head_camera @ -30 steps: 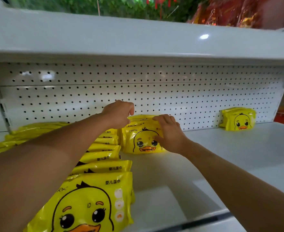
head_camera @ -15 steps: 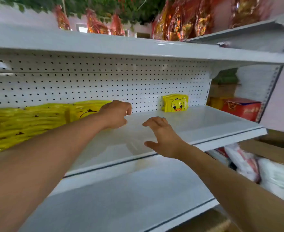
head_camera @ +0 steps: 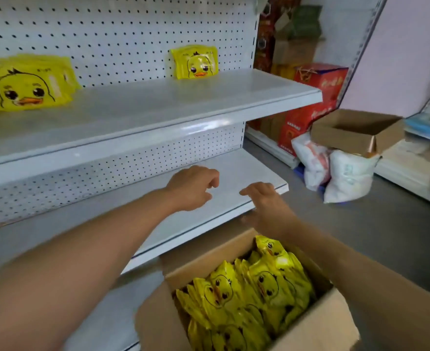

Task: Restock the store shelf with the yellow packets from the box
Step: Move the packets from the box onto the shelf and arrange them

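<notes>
Fingers loosely curled, both empty: left hand (head_camera: 192,187) and right hand (head_camera: 264,206) hover above the box (head_camera: 163,315) of yellow packets (head_camera: 249,292). Duck-face print; lettering perhaps too blurred to read. More packets (head_camera: 26,84) on the shelf (head_camera: 158,107) above the box.

- The left hand (head_camera: 192,187) and the right hand (head_camera: 264,203) hang empty over the lower shelf (head_camera: 246,171), fingers loosely curled, neither grip on anything.
- Below them, near, an open cardboard box (head_camera: 158,317) is packed with yellow packets (head_camera: 249,292) printed with a duck face.
- On the upper shelf (head_camera: 158,102), a row of the same packets (head_camera: 26,84) stands at far left; a single packet (head_camera: 195,62) stands apart, further right, against the pegboard back (head_camera: 107,29).
- To the right, on the floor (head_camera: 360,224), white bags (head_camera: 345,178) lie under an empty brown carton (head_camera: 355,133), with red boxes (head_camera: 317,79) behind.
</notes>
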